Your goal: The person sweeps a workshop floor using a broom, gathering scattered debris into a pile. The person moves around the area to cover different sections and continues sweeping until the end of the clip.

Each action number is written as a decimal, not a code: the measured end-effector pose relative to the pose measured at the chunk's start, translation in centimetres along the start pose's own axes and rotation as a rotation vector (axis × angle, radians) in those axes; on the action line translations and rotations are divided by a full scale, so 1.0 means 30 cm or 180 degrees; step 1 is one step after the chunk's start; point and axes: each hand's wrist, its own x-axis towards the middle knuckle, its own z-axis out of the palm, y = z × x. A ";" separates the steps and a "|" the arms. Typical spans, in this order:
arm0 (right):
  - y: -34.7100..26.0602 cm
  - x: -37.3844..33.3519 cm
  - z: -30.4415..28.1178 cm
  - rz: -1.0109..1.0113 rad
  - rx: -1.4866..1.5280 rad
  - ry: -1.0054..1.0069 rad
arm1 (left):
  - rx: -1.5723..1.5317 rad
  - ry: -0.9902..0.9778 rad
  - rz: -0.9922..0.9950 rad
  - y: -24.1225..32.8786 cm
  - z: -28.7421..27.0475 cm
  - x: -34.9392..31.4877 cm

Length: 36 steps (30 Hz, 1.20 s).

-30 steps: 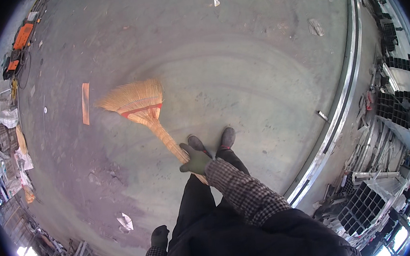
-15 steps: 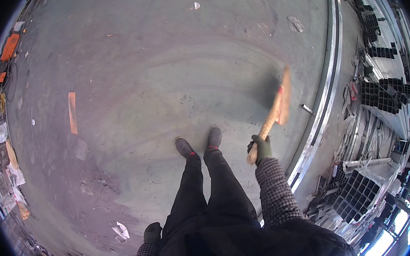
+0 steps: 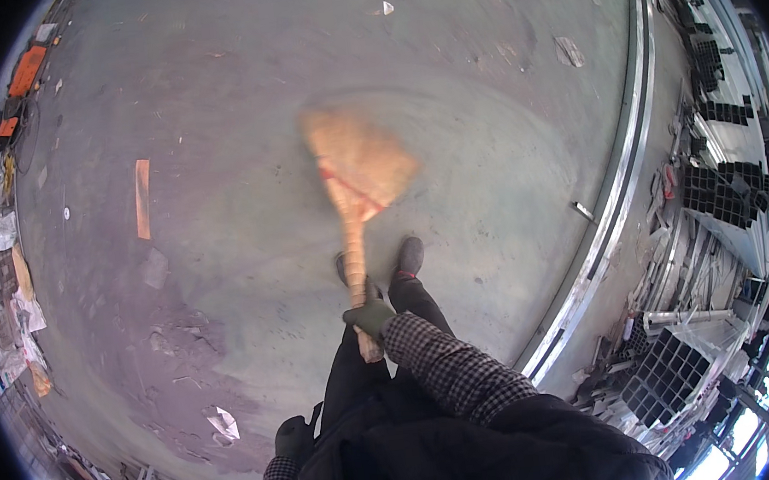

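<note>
My right hand (image 3: 370, 321), in a dark green glove, is closed round the lower handle of a straw broom (image 3: 354, 252). The broom points away from me, and its wide tan head, bound with red, is smeared by motion over the grey floor (image 3: 242, 198) beyond my feet. Down by my left hip hangs my left hand (image 3: 294, 436), gloved too. It looks curled, with nothing visible in it. The broom handle and my right arm partly cover my legs and left shoe.
Long metal profiles (image 3: 625, 189) lie along the right, with stacked square tubes (image 3: 666, 375) beyond them. An orange-brown strip (image 3: 143, 198) and a crumpled white scrap (image 3: 223, 424) lie on the left floor. Orange equipment (image 3: 26, 71) stands at the far left edge.
My right hand has swung the broom from the right to the middle, in front of my feet. My left hand stays by my hip. The view has shifted slightly.
</note>
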 end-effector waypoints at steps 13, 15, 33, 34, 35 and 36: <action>-0.226 -0.197 -0.135 -0.1531 0.0279 -0.0186 | -0.0381 0.0208 0.0028 0.055 -0.023 0.120; -0.168 -0.230 -0.307 -0.0833 0.1372 -0.0498 | -0.0261 0.0152 -0.0121 0.122 -0.004 0.164; 0.214 0.216 -1.956 -0.0328 0.4196 0.2255 | 0.0110 0.0189 -0.0039 0.937 0.458 0.096; 0.200 0.269 -1.998 -0.0231 0.4400 0.1429 | 0.0132 0.0219 -0.0125 0.950 0.471 0.079; 0.192 0.306 -1.998 -0.0045 0.4232 0.1305 | 0.0144 0.0233 -0.0258 0.956 0.476 0.061; 0.170 0.353 -1.983 0.0137 0.4064 0.1189 | 0.0157 0.0229 -0.0285 0.955 0.477 0.046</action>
